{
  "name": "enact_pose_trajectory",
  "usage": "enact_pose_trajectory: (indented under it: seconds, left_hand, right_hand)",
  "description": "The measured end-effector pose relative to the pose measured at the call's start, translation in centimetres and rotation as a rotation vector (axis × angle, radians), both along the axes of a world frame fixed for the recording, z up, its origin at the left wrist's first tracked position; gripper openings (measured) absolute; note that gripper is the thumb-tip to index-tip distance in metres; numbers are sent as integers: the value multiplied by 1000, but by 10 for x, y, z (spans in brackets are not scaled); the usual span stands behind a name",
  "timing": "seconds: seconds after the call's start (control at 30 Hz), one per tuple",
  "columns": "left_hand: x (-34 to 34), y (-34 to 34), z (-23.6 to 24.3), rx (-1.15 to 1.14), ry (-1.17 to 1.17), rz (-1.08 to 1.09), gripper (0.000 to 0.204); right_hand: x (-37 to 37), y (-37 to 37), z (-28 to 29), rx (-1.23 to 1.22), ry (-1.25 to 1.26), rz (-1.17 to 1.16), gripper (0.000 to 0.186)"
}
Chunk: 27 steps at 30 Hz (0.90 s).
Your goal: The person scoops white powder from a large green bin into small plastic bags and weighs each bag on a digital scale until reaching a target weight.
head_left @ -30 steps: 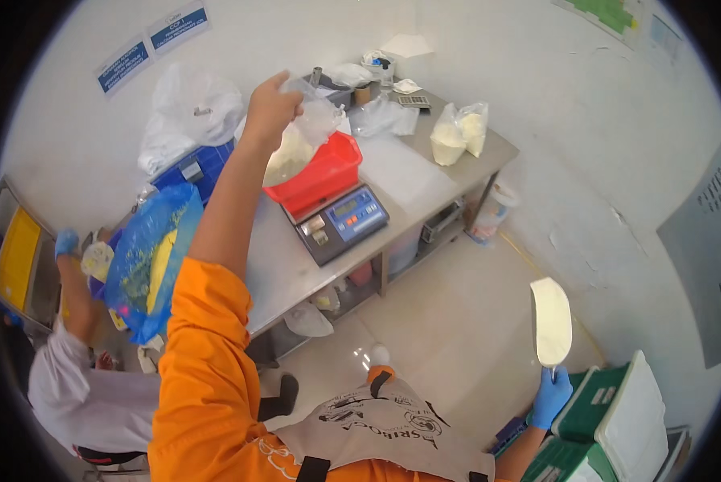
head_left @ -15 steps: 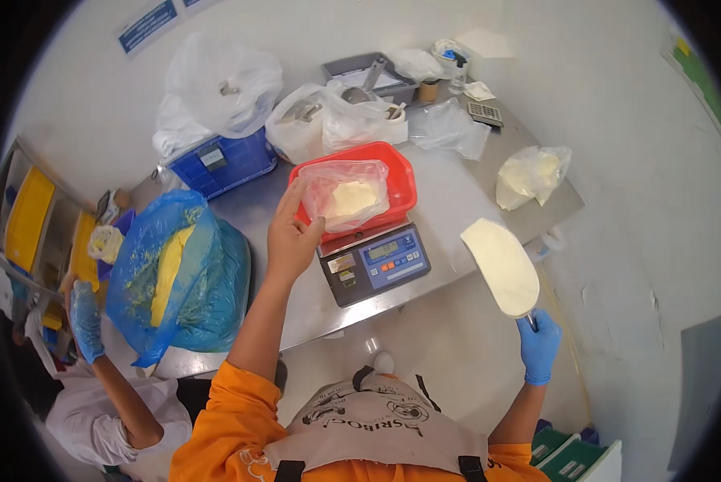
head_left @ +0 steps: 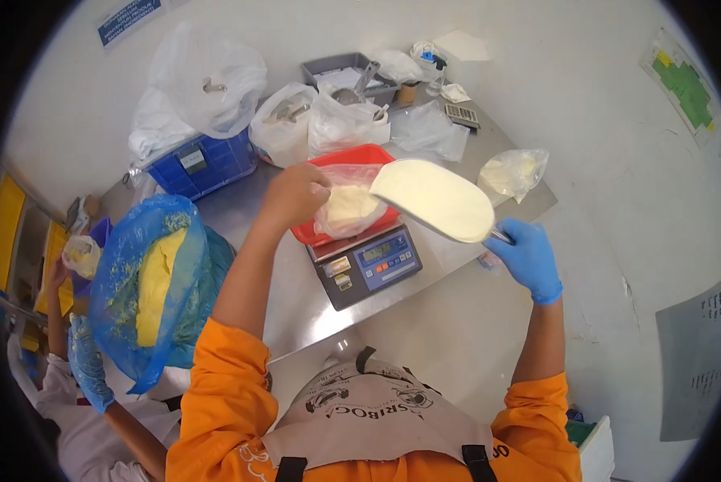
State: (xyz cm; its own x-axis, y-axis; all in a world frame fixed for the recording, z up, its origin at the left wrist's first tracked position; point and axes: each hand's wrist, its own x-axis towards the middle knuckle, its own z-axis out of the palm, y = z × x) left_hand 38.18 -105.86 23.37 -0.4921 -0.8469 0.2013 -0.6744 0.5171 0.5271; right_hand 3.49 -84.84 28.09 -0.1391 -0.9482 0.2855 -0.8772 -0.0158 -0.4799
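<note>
Here's the scoop (head_left: 429, 227), right of centre in the frame, a long rounded trough with a thin metallic edge, brimming with smooth, pale cream powder (head_left: 441, 197). Its long axis runs on a slant: handle at the lower right, broad lip pointing left and a little up, overlapping the right edge of the plastic bag (head_left: 340, 230) in this view. Open face upward, load in place! The right hand (head_left: 529, 255), in a thin blue glove, has its fingers closed around the slim handle. Over on the left, the bare left hand (head_left: 296, 193) has its fingers curled, pinching the bag's edge. That bag is clear, crinkly film, gaping open, with lumpier cream powder inside, and it sits in a glossy red tray (head_left: 304, 234) at the centre of the frame. Underneath, the boxy dark scale (head_left: 344, 283) with its blue panel stands on the shiny metal table (head_left: 296, 313). At the left, a wrinkled blue plastic sack (head_left: 196, 289) slumps wide open around a smooth yellow mass (head_left: 158, 289).
</note>
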Motion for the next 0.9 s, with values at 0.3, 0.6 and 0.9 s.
enact_pose_trajectory:
  seconds: [0.3,0.6,0.9]
  left_hand:
    - [-53,-29,-23,-68,-26,-311,61]
    - [-30,0,-17,-100,338,-173,46]
    - [-8,16,14,-132,623,140,38]
  right_hand:
    - [58,-117,17,185,792,149,19]
    - [-1,-77,6,202,357,110,31]
    - [2,-31,-47,71,-161,28,29]
